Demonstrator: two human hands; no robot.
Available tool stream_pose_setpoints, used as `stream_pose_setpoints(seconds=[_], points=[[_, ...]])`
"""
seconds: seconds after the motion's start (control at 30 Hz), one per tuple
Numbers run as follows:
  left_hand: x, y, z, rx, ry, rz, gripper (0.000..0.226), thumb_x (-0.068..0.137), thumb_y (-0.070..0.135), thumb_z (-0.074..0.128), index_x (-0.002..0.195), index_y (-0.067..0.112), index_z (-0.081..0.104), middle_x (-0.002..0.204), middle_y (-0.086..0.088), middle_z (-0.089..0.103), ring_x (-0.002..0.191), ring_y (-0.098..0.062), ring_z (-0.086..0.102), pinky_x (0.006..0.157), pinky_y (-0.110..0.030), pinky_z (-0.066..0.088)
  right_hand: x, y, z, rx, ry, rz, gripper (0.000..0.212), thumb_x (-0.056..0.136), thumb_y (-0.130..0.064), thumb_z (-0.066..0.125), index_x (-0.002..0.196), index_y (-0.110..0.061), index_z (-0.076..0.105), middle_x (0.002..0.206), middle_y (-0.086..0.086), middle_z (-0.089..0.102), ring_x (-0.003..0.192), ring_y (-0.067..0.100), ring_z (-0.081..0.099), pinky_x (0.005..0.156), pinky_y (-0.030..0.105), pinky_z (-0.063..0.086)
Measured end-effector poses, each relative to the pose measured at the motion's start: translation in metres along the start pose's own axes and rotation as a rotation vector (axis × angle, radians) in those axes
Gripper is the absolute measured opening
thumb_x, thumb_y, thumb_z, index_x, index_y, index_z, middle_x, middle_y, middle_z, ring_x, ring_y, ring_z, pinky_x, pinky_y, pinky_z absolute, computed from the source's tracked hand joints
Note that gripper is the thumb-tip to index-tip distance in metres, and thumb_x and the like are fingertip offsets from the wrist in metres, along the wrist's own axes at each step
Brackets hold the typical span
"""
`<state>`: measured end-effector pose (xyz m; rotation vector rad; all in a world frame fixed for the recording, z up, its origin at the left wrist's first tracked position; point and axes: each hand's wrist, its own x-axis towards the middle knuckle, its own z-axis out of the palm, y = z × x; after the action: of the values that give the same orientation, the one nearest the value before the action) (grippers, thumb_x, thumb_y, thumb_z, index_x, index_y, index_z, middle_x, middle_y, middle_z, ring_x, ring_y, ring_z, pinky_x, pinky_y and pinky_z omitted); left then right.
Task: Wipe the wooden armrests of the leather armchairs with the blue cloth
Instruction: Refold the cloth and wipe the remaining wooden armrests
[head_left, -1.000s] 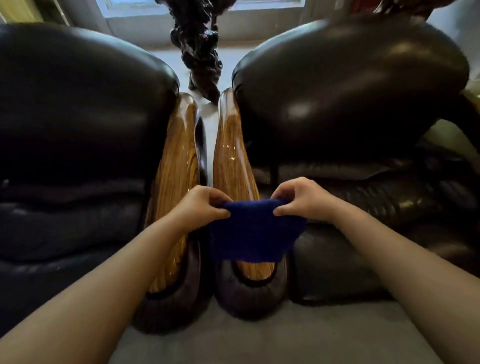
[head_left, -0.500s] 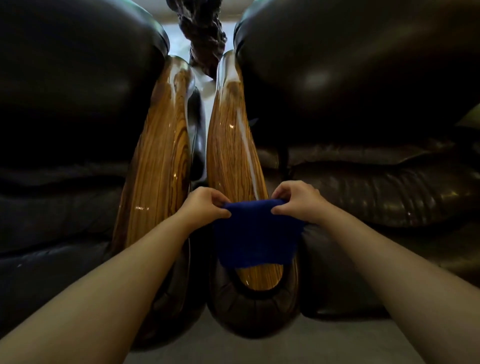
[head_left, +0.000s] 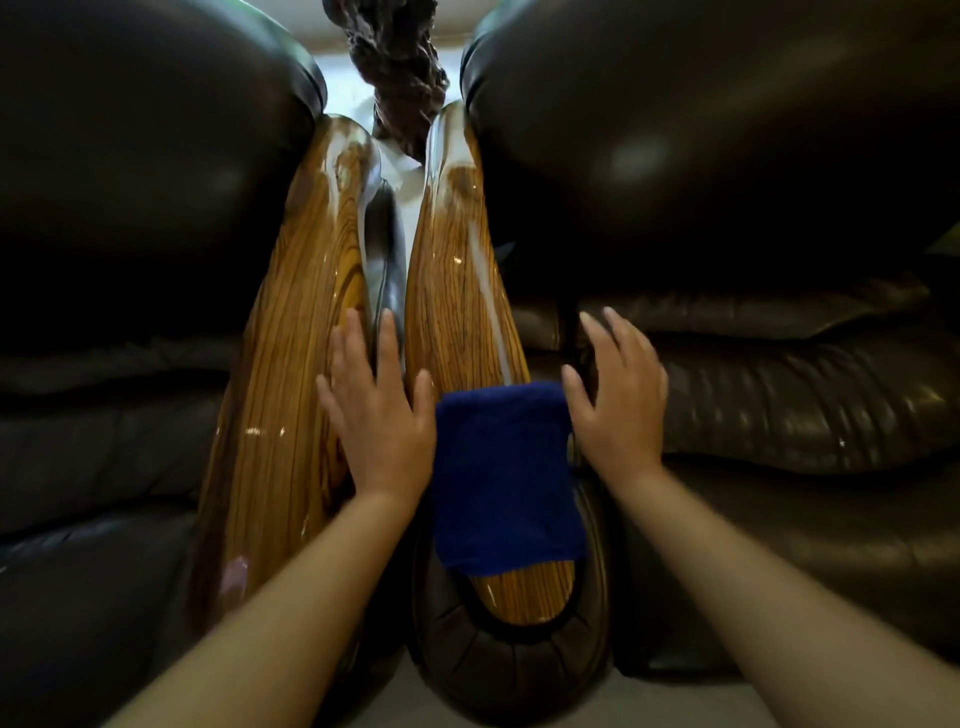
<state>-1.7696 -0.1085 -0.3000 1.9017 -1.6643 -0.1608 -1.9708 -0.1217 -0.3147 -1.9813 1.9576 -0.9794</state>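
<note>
The blue cloth lies draped over the front part of the right-hand wooden armrest, covering its width from about the middle down toward the rounded front end, where a strip of bare glossy wood shows below the cloth's lower edge. Neither hand grips it. The left hand is spread flat with fingers apart, just to the left of the cloth, over the gap between the two armrests and the inner edge of the left-hand wooden armrest; its thumb side comes close to the cloth's upper left corner, though whether it touches cannot be told. The right hand is likewise open, fingers fanned, on the right side of the cloth with its thumb at the cloth's upper right corner, over the seat cushion of the right armchair.

The left armchair sits close beside the right one, both in dark shiny leather, their armrests nearly parallel with a narrow gap between. Past the far ends of the armrests a dark, knobbly carved object stands against a bright background. A strip of grey floor shows at the bottom. No writing or labels can be read anywhere
</note>
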Motion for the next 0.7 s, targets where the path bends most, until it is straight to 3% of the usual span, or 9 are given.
stream_pose_setpoints(seconds=[0.07,0.13,0.2,0.3,0.53,0.7], points=[[-0.03,0.001,0.015,0.055,-0.047,0.118,0.061,0.093,0.037,0.028,0.146,0.03,-0.002,0.156,0.0,-0.008,0.143,-0.016,-0.01,0.113,-0.045,-0.011,-0.036,0.003,0.011,0.007,-0.011,0.0,0.053,0.094,-0.035,0.032,0.144,-0.031,0.017,0.156,0.001,0.013,0.144,0.016,0.005,0.114,0.044,0.006],[-0.058,-0.001,0.043,0.087,-0.187,0.212,0.058,0.094,0.036,0.02,0.145,0.028,-0.007,0.156,0.001,-0.01,0.142,-0.013,-0.014,0.114,-0.043,-0.012,-0.065,0.01,0.033,0.018,-0.119,-0.011,0.054,0.094,-0.037,0.023,0.146,-0.032,0.006,0.157,-0.002,-0.001,0.144,0.013,-0.007,0.116,0.047,0.003],[-0.072,-0.005,0.071,0.115,-0.247,0.213,0.058,0.093,0.036,0.016,0.144,0.025,-0.008,0.156,0.0,-0.005,0.141,-0.011,-0.015,0.114,-0.042,-0.01,-0.074,0.015,0.058,0.069,-0.167,0.012,0.055,0.094,-0.038,0.021,0.145,-0.033,0.0,0.156,-0.006,-0.008,0.143,0.011,-0.011,0.117,0.047,0.004],[-0.07,-0.009,0.097,0.135,-0.204,0.144,0.059,0.092,0.033,0.021,0.146,0.02,0.004,0.156,-0.003,0.005,0.143,-0.014,-0.007,0.114,-0.044,-0.004,-0.066,0.016,0.084,0.157,-0.136,0.037,0.057,0.094,-0.04,0.019,0.143,-0.037,-0.01,0.155,-0.009,-0.014,0.142,0.009,-0.013,0.117,0.044,0.008],[-0.039,-0.007,0.108,0.133,-0.131,0.041,0.058,0.092,0.032,0.022,0.146,0.019,0.006,0.155,-0.004,0.008,0.143,-0.018,-0.001,0.115,-0.047,0.003,-0.015,0.011,0.099,0.026,-0.203,-0.051,0.061,0.091,-0.048,0.013,0.139,-0.039,-0.024,0.15,-0.01,-0.03,0.14,0.008,-0.022,0.113,0.03,0.001],[0.015,-0.008,0.104,0.131,-0.157,0.059,0.058,0.091,0.032,0.021,0.145,0.019,0.002,0.155,-0.005,0.008,0.142,-0.016,-0.003,0.113,-0.052,0.009,0.04,-0.003,0.108,0.007,-0.225,-0.067,0.062,0.091,-0.047,0.014,0.135,-0.042,-0.03,0.148,-0.009,-0.033,0.139,0.008,-0.024,0.114,0.031,0.003]])
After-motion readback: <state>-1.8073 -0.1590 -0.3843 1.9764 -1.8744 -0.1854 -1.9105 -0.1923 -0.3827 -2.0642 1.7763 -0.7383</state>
